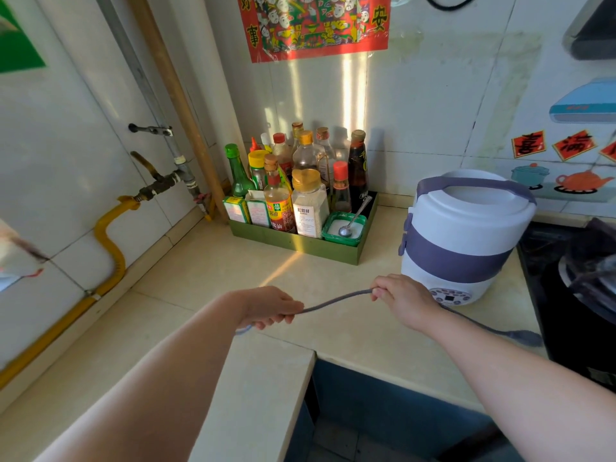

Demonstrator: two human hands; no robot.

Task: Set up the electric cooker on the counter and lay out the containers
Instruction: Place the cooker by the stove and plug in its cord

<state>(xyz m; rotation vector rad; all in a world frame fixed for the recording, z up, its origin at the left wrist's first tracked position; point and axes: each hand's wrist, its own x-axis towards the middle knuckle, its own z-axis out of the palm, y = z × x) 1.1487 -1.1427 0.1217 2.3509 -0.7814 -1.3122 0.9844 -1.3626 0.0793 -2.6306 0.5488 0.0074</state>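
Left grip [271, 308]: near, fingers curled round grey cord [336, 300] above bench [206, 271].
Right grip [405, 300]: fingers pinching same cord further right, thicker cord end lying on bench beyond wrist.
Cooker [463, 238]: white and purple, lid on, upright on bench just behind right grip.
Tray [300, 243]: green, far against wall, packed with sauce bottles.
Jar [308, 205]: gold lid, pale grains, labelled 松茸鲜.
Tub [345, 228]: in tray's right corner, white powder, spoon [351, 221] inside.
Poster [313, 25]: red, 事 and 安 readable.
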